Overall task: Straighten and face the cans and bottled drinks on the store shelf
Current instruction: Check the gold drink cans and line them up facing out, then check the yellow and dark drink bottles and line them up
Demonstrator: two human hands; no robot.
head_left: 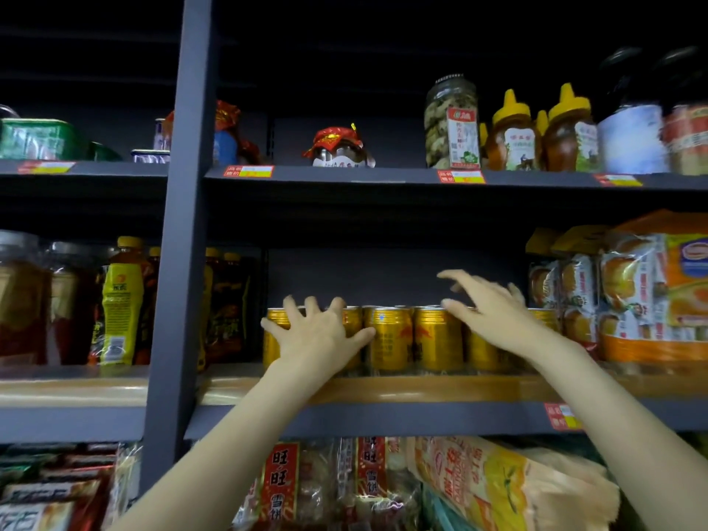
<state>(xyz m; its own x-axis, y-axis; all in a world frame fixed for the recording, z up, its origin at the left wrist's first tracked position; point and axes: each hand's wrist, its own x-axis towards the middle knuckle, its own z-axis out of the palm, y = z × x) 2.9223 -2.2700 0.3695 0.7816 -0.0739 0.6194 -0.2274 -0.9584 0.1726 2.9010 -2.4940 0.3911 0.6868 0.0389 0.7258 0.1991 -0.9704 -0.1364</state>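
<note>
While the gold cans (389, 339) stand in a tight row along the front edge of the wooden shelf (421, 390), between the bottled drinks (118, 308) toward its left end and snack packs (651, 293) toward its right, the left hand (316, 333) lies spread against the leftmost cans, fingers straight and reaching over their tops, gripping nothing. The right hand (494, 312) hovers over the right cans, fingers splayed and blurred, holding nothing. The cans are probably rigid, smooth and fairly heavy if full; take each round its sidewall and turn it, since neighbours touch.
</note>
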